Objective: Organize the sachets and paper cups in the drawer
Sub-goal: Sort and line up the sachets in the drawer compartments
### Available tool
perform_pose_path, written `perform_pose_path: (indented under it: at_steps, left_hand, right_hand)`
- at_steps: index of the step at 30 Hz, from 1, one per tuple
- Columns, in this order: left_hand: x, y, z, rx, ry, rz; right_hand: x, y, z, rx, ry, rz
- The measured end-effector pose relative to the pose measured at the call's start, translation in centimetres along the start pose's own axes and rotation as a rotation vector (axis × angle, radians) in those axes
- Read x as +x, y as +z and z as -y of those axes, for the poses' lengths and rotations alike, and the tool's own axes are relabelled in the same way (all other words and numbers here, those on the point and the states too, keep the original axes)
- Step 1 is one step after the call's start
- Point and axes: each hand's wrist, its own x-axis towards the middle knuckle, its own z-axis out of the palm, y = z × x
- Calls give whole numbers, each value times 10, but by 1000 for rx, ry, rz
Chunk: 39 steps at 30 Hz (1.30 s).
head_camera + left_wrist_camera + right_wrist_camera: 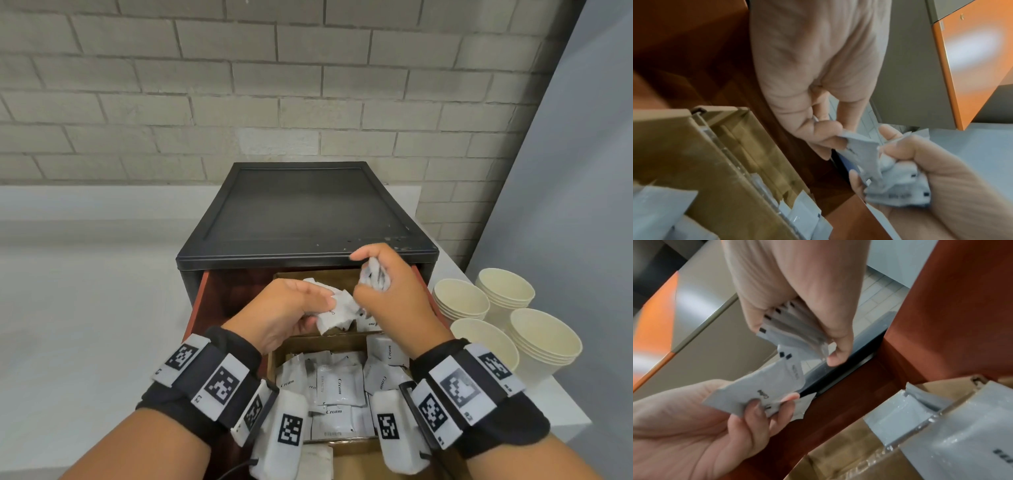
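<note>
Both hands hover over the open red-brown drawer (200, 301). My left hand (322, 310) pinches a few white sachets (337, 311) between thumb and fingers, also seen as sachets (766, 389) in the right wrist view. My right hand (359, 274) grips a fanned bundle of sachets (375, 275), its fingers curled round the bundle (793, 331). The two handfuls touch at their edges (859, 146). More "Cream" sachets (339, 387) lie loose in the near cardboard compartment. Stacks of cream paper cups (462, 298) stand on the counter to the right of the drawer.
The drawer belongs to a black cabinet (301, 212) set against a grey brick wall. Cardboard dividers (318, 337) split the drawer into compartments. More cup stacks (544, 339) crowd the white counter's right end. White counter (85, 325) stretches to the left.
</note>
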Motion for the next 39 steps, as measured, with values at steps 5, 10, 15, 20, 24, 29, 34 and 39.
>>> perform_pose_path:
  at_steps: [5, 10, 15, 20, 24, 29, 34, 39]
  left_hand:
    - [-2, -3, -1, -36, 42, 79]
    - [-3, -5, -3, -109, 19, 140]
    - [-4, -3, -3, -164, -21, 196]
    - [-3, -2, -1, -241, -32, 151]
    - [-4, 0, -3, -196, -42, 99]
    - [-1, 1, 2, 181, 110, 17]
    - [0, 1, 1, 326, 188, 29]
    - [3, 4, 3, 395, 208, 45]
  right_hand:
    - [-2, 14, -3, -105, 5, 234]
    - [-4, 18, -3, -230, 16, 323]
    - [-3, 22, -6, -261, -52, 234]
    - [-3, 21, -7, -272, -47, 243]
    - [-2, 18, -9, -202, -1, 202]
    - [4, 9, -11, -85, 79, -15]
    - [8, -3, -15, 55, 132, -129]
    - [8, -3, -18, 84, 159, -126]
